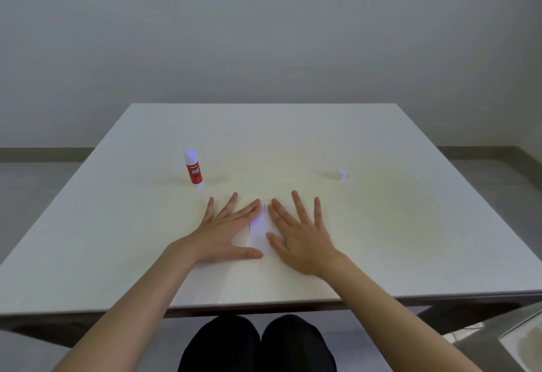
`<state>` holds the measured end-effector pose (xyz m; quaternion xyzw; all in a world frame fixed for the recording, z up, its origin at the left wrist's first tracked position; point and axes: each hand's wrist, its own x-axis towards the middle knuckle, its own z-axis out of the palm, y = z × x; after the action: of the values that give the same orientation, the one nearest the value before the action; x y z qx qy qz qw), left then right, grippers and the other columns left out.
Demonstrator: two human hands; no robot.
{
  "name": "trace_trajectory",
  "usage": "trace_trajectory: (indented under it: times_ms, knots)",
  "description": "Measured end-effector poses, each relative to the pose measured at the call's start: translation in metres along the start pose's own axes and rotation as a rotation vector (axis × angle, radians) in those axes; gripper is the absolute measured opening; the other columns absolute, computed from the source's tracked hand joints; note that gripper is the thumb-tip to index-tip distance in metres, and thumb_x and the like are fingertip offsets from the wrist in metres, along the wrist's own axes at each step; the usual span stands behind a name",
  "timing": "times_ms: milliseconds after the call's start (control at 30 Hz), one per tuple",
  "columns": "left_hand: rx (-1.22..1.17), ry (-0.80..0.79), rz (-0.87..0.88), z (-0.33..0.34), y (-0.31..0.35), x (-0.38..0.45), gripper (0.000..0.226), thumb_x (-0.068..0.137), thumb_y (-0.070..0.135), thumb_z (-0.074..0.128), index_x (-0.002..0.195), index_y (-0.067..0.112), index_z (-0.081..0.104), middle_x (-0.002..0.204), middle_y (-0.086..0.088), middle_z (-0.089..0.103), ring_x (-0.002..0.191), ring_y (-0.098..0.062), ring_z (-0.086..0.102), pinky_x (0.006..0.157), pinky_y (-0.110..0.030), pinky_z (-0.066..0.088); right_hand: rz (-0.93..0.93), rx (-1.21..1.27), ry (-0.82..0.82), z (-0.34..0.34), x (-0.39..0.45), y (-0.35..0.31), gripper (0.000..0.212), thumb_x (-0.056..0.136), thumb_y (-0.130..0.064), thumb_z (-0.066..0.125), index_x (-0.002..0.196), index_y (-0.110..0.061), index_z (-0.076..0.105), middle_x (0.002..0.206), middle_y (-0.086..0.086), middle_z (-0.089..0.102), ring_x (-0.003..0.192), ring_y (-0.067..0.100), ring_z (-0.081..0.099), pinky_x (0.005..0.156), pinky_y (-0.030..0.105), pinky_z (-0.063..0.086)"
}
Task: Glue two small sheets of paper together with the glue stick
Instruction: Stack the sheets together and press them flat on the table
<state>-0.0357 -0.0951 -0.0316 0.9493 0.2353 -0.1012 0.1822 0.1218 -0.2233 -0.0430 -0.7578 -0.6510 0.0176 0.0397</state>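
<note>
White paper (259, 232) lies flat on the white table (381, 225), in the middle near me. I cannot tell whether it is one sheet or two stacked. My left hand (227, 232) presses flat on its left part, fingers spread. My right hand (299, 233) lies flat on its right part, fingers spread too. Only a strip of paper shows between the two hands. The red and white glue stick (194, 170) stands upright to the far left of my left hand, uncapped, with its tip showing. Its white cap (341, 173) sits at the far right.
The table's near edge (264, 304) runs just above my knees (258, 345). A grey wall stands behind the table's far edge. A pale object (525, 339) shows at the bottom right corner, off the table.
</note>
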Motion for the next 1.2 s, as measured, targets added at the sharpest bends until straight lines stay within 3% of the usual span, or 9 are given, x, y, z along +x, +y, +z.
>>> trace_trajectory:
  times_ms: [133, 233, 333, 500, 667, 833, 933, 1067, 1200]
  knots:
    - [0.003, 0.007, 0.006, 0.000, 0.000, 0.000, 0.100, 0.073, 0.078, 0.038, 0.148, 0.036, -0.013, 0.147, 0.033, -0.020, 0.140, -0.011, -0.031, 0.113, -0.051, -0.022, -0.150, 0.045, 0.034, 0.008, -0.028, -0.023, 0.080, 0.085, -0.061, -0.009, 0.150, -0.021, 0.012, 0.159, -0.011, 0.007, 0.145, 0.032, -0.011, 0.106, 0.052, -0.023]
    - [0.005, 0.003, 0.002, 0.000, -0.001, 0.000, 0.098, 0.077, 0.073, 0.042, 0.148, 0.035, -0.013, 0.147, 0.031, -0.021, 0.139, -0.010, -0.033, 0.112, -0.052, -0.023, -0.019, 0.054, -0.003, 0.008, -0.017, 0.003, 0.087, 0.072, -0.062, -0.020, 0.150, -0.027, -0.003, 0.158, -0.017, -0.007, 0.143, 0.025, -0.024, 0.105, 0.050, -0.029]
    - [0.000, -0.004, -0.001, 0.000, 0.000, -0.001, 0.099, 0.077, 0.074, 0.043, 0.149, 0.034, -0.013, 0.147, 0.031, -0.021, 0.139, -0.010, -0.033, 0.112, -0.051, -0.024, 0.083, 0.046, 0.017, 0.001, -0.011, 0.011, 0.091, 0.069, -0.062, -0.022, 0.151, -0.025, -0.002, 0.159, -0.014, -0.007, 0.144, 0.024, -0.022, 0.108, 0.052, -0.026]
    - [-0.004, 0.002, 0.000, -0.001, 0.001, -0.001, 0.104, 0.068, 0.081, 0.034, 0.149, 0.035, -0.012, 0.147, 0.032, -0.019, 0.141, -0.011, -0.030, 0.113, -0.051, -0.022, -0.115, -0.032, -0.034, 0.012, -0.035, -0.028, 0.068, 0.095, -0.055, 0.007, 0.142, -0.018, 0.039, 0.150, -0.006, 0.039, 0.141, 0.033, 0.026, 0.105, 0.055, 0.002]
    - [-0.006, -0.004, -0.002, -0.001, 0.000, 0.000, 0.110, 0.060, 0.085, 0.027, 0.149, 0.033, -0.010, 0.147, 0.031, -0.020, 0.141, -0.012, -0.030, 0.112, -0.051, -0.024, 0.044, 0.002, -0.001, 0.007, -0.016, 0.018, 0.088, 0.075, -0.062, -0.021, 0.151, -0.025, 0.004, 0.159, -0.015, 0.001, 0.146, 0.028, -0.013, 0.110, 0.053, -0.021]
    - [-0.019, 0.004, 0.002, -0.001, 0.001, -0.002, 0.106, 0.065, 0.083, 0.032, 0.149, 0.033, -0.010, 0.148, 0.031, -0.018, 0.141, -0.011, -0.031, 0.112, -0.051, -0.023, -0.060, -0.070, -0.065, 0.011, -0.036, -0.020, 0.068, 0.095, -0.054, 0.008, 0.137, -0.018, 0.048, 0.144, -0.006, 0.048, 0.137, 0.032, 0.036, 0.104, 0.055, 0.010]
    - [-0.021, 0.000, 0.004, -0.001, 0.000, -0.001, 0.107, 0.063, 0.084, 0.030, 0.149, 0.034, -0.010, 0.148, 0.032, -0.019, 0.141, -0.011, -0.030, 0.112, -0.050, -0.024, -0.070, -0.109, -0.031, 0.003, -0.037, -0.011, 0.064, 0.095, -0.055, 0.006, 0.143, -0.024, 0.037, 0.150, -0.012, 0.038, 0.141, 0.032, 0.024, 0.106, 0.055, 0.000]
    - [-0.022, -0.035, -0.008, -0.004, 0.003, -0.001, 0.111, 0.064, 0.084, 0.037, 0.149, 0.032, -0.010, 0.148, 0.031, -0.018, 0.142, -0.013, -0.030, 0.112, -0.051, -0.023, 0.022, -0.009, -0.013, 0.005, -0.025, 0.019, 0.085, 0.073, -0.063, -0.021, 0.150, -0.031, -0.002, 0.157, -0.021, -0.008, 0.142, 0.026, -0.027, 0.106, 0.052, -0.027]
    - [-0.091, 0.004, -0.022, -0.004, 0.005, -0.002, 0.099, 0.078, 0.065, 0.053, 0.150, 0.032, -0.006, 0.146, 0.034, -0.014, 0.142, -0.009, -0.027, 0.113, -0.050, -0.023, 0.040, 0.036, 0.026, 0.007, -0.026, 0.012, 0.082, 0.080, -0.062, -0.018, 0.150, -0.028, 0.007, 0.159, -0.017, 0.000, 0.142, 0.025, -0.024, 0.104, 0.048, -0.027]
